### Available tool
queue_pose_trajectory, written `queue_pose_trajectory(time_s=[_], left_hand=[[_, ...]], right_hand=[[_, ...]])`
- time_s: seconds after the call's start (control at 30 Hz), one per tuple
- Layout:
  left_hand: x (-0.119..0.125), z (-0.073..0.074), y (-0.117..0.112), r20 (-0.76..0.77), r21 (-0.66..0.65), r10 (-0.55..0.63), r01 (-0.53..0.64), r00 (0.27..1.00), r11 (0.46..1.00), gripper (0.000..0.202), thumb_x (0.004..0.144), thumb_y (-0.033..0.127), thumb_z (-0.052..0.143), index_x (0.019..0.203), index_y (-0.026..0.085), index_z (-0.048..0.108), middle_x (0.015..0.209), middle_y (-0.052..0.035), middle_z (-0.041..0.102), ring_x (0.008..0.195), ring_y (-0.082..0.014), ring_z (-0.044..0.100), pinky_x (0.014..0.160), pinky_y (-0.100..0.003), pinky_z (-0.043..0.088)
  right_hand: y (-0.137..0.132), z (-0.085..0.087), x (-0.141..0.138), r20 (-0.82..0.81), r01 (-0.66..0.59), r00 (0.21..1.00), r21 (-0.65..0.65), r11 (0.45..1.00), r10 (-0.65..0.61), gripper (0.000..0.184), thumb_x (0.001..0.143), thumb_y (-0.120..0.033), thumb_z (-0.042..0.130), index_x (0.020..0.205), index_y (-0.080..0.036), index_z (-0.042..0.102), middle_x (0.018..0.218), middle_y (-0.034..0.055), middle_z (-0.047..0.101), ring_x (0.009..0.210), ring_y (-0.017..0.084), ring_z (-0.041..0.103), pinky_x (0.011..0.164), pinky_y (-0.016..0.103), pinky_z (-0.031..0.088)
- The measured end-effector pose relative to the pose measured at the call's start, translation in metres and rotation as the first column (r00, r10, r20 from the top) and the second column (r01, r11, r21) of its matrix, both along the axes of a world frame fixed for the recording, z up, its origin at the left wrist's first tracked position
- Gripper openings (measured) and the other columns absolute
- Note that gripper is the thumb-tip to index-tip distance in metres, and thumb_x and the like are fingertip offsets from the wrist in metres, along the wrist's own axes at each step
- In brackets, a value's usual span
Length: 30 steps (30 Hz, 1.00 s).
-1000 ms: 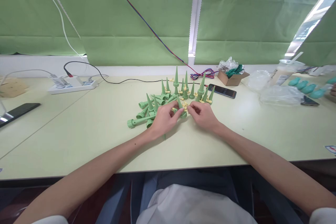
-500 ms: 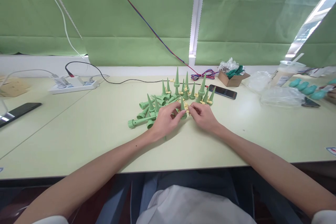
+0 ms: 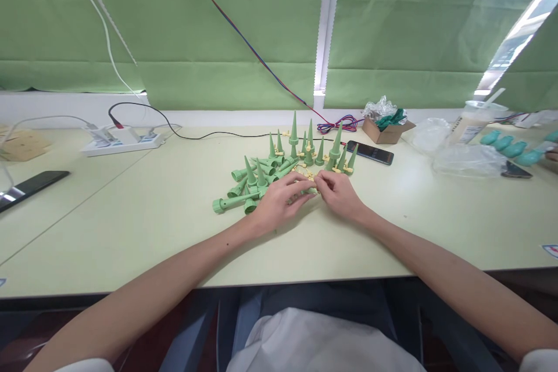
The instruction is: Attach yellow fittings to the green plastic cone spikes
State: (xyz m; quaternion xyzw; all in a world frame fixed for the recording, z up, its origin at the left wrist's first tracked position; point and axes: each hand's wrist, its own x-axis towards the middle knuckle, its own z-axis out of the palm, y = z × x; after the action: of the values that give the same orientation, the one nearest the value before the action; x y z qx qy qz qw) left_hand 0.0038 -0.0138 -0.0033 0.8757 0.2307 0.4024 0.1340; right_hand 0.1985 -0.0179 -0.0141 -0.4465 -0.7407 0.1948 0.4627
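Observation:
A heap of green plastic cone spikes (image 3: 261, 177) lies on the pale table (image 3: 131, 215), some standing upright, some on their sides, with small yellow clips (image 3: 307, 174) scattered among them. My left hand (image 3: 279, 203) and my right hand (image 3: 337, 195) meet at the near edge of the heap. The left fingers curl round a green spike that is mostly hidden under them. The right fingers pinch at the same spot, touching the left fingertips; what they hold is too small to make out.
A black phone (image 3: 370, 153) lies right of the heap, a cardboard box (image 3: 386, 128) of plastic behind it. A power strip (image 3: 122, 142) with cables sits at the left, another phone (image 3: 32, 181) at far left. Clear bags (image 3: 464, 160), a cup and teal pieces lie at the right.
The upright green spike seen between my fingertips earlier is now down and covered by my left hand. Both hands have drawn slightly closer together and lower to the table.

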Motion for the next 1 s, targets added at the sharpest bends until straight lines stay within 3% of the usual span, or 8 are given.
queue_pose_trajectory(time_s=[0.2,0.43,0.53,0.63,0.77,1.0], left_hand=[[0.0012,0.0006,-0.0017,0.006,-0.005,-0.021,0.021,1.0,1.0,0.022,0.093,0.02,0.059,0.113,0.019,0.067,0.114,-0.01,0.064,0.064,-0.0077,0.06,0.06,-0.024,0.056],[0.0041,0.0037,-0.002,0.109,-0.051,0.037,-0.031,0.993,0.998,0.03,0.091,0.017,0.058,0.121,0.02,0.058,0.114,-0.0101,0.061,0.082,-0.0128,0.067,0.057,-0.02,0.056],[0.0051,0.0035,-0.001,0.173,-0.136,0.09,-0.067,0.981,0.988,0.022,0.092,0.024,0.06,0.113,0.019,0.057,0.111,-0.0093,0.06,0.083,-0.0129,0.067,0.056,-0.019,0.055],[0.0056,0.0041,-0.0005,0.21,-0.223,0.13,-0.082,0.969,0.971,0.015,0.095,0.033,0.058,0.095,0.017,0.059,0.091,-0.0042,0.062,0.073,-0.0113,0.062,0.055,-0.019,0.051],[0.0057,0.0066,-0.0003,0.165,-0.306,0.142,-0.087,0.976,0.948,0.039,0.1,0.042,0.05,0.073,0.016,0.059,0.067,-0.0008,0.057,0.062,-0.0111,0.054,0.052,-0.021,0.043],[0.0068,0.0091,-0.0008,0.066,-0.388,0.181,-0.142,0.981,0.911,0.045,0.095,0.051,0.055,0.071,0.015,0.064,0.062,0.0007,0.057,0.052,-0.0094,0.045,0.05,-0.025,0.039]], right_hand=[[0.0001,0.0009,-0.0009,-0.044,-0.004,0.999,-0.021,1.0,0.003,0.032,0.091,-0.029,0.047,0.061,-0.021,0.041,0.055,-0.0029,0.042,0.053,0.012,0.036,0.053,0.028,0.029],[0.0021,0.0025,-0.0011,-0.281,-0.038,0.96,-0.167,0.985,-0.011,0.038,0.095,-0.043,0.052,0.064,-0.022,0.043,0.048,-0.0059,0.038,0.045,0.01,0.036,0.047,0.027,0.029],[0.0018,0.0026,-0.0018,-0.345,-0.047,0.938,-0.19,0.981,-0.021,0.039,0.096,-0.044,0.053,0.065,-0.022,0.043,0.049,-0.0063,0.039,0.044,0.01,0.037,0.045,0.026,0.029],[0.0022,0.0011,-0.0019,-0.379,-0.041,0.925,-0.178,0.983,-0.03,0.04,0.097,-0.045,0.053,0.067,-0.022,0.042,0.053,-0.0061,0.041,0.044,0.009,0.038,0.045,0.026,0.03],[0.003,-0.0018,-0.0011,-0.407,-0.037,0.913,-0.118,0.992,-0.015,0.039,0.098,-0.048,0.054,0.07,-0.022,0.044,0.057,-0.0056,0.041,0.045,0.009,0.039,0.046,0.026,0.031],[-0.0027,0.0011,-0.0017,-0.343,-0.068,0.938,-0.031,0.997,0.053,0.037,0.101,-0.046,0.051,0.073,-0.022,0.046,0.058,-0.0044,0.044,0.047,0.01,0.04,0.047,0.027,0.032]])
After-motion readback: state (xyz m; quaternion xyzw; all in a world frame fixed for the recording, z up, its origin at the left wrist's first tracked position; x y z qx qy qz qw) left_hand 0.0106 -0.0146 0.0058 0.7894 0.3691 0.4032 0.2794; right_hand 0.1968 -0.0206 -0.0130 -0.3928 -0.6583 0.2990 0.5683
